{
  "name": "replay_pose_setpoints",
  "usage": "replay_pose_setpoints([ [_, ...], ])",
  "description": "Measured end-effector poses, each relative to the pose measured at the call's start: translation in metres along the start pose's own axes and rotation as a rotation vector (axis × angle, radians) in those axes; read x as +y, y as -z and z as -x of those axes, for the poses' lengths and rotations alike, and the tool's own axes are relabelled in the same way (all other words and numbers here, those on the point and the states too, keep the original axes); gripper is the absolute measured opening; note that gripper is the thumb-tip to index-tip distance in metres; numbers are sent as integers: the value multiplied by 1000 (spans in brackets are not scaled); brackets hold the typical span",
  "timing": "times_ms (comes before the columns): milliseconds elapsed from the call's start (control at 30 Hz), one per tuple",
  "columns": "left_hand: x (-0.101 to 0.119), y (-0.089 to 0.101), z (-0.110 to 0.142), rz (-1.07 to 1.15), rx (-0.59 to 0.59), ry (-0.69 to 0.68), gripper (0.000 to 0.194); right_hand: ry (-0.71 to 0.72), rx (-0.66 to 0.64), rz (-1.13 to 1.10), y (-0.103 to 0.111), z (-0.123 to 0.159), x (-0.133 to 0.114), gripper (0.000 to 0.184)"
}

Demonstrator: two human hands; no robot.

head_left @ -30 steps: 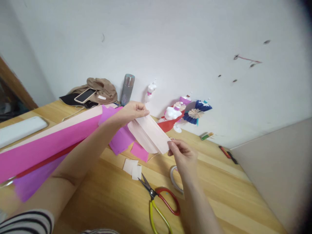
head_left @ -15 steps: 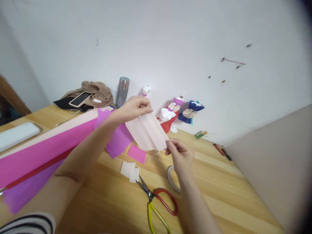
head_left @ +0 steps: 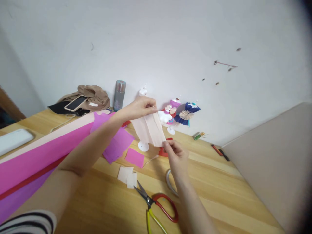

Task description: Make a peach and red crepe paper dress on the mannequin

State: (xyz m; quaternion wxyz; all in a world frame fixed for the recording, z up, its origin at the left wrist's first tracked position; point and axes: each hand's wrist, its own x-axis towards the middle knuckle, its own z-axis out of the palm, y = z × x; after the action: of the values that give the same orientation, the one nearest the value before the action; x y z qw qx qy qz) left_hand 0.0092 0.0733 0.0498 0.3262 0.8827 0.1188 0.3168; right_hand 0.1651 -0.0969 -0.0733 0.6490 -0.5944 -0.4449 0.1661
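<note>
A pale pink pleated strip of crepe paper [head_left: 149, 128] is stretched between my two hands above the wooden table [head_left: 219, 191]. My left hand [head_left: 141, 107] pinches its upper end with closed fingers. My right hand [head_left: 175, 154] pinches its lower end between thumb and fingers. Behind the paper stand small white figurines in paper dresses [head_left: 181, 113], near the wall.
Scissors with red and yellow handles [head_left: 156, 204] lie by my right forearm, next to a tape roll [head_left: 170, 182] and white paper scraps [head_left: 127, 175]. Pink, red and purple paper rolls [head_left: 44, 152] lie at the left. A phone on a cloth [head_left: 75, 102], a bottle [head_left: 119, 91] and a white keyboard [head_left: 13, 140] are farther back.
Both hands have folded the pale pink paper narrower and drawn closer together. The view has shifted, so a figurine's round base now shows below the paper.
</note>
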Motion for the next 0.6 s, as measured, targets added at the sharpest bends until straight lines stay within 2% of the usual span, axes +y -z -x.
replay_pose_setpoints([
  [200,-5,5,-23,-20,-104,-35,17,25,16,20,-4,0,10,24],
  [400,-18,2,-35,40,-158,-5,15,153,25,118,-4,-4,18,20],
  [600,-23,0,-36,146,-146,41,12,165,17,44,-7,-14,15,19],
])
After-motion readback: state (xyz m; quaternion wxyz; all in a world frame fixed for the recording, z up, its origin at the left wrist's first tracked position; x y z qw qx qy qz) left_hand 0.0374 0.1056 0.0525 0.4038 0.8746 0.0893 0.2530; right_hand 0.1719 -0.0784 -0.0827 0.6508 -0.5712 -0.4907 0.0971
